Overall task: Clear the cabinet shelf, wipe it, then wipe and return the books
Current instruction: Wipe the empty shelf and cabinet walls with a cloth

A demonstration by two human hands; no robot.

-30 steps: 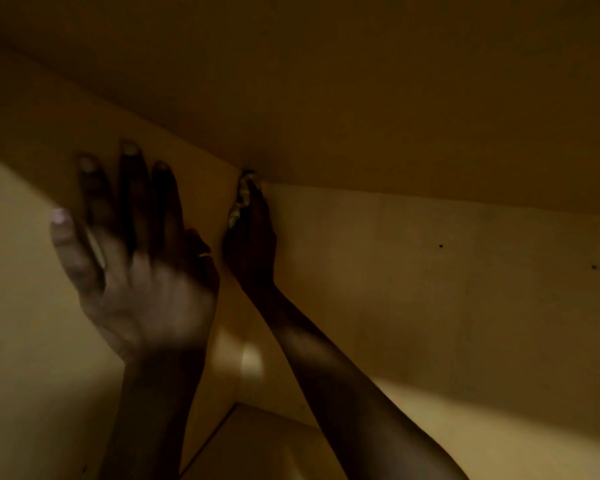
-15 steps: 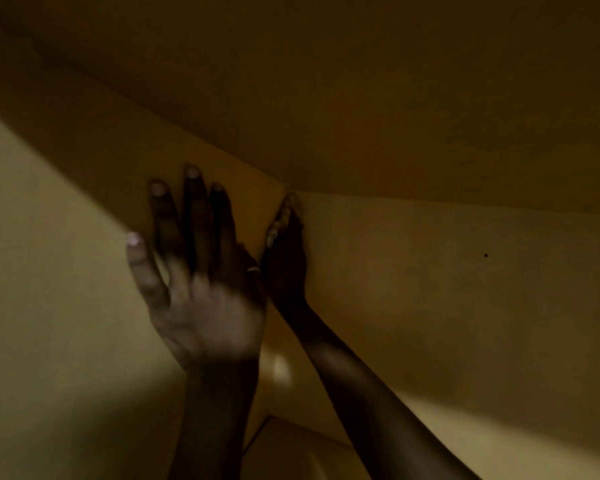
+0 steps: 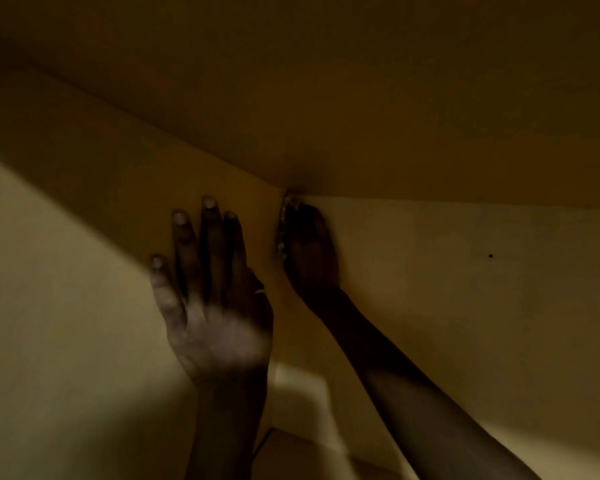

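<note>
I am looking into the dim yellow inside of the cabinet. My left hand (image 3: 215, 306) lies flat on the left side wall (image 3: 66, 306) with its fingers straight and pointing up. My right hand (image 3: 309, 251) reaches into the top back corner, where the side wall, back wall (image 3: 465, 323) and top panel (image 3: 361, 98) meet. It holds a pale crumpled cloth (image 3: 284, 223) against the corner seam; only a thin strip of the cloth shows beside the fingers. No books are in view.
A sliver of the shelf floor (image 3: 291, 455) shows at the bottom between my forearms. A small dark speck (image 3: 490, 255) marks the back wall. Most of the interior is in shadow, with a lighter patch low on the left.
Both hands now sit further right and lower in the picture as the view turned left. My left hand stays flat on the side wall and my right hand stays in the corner.
</note>
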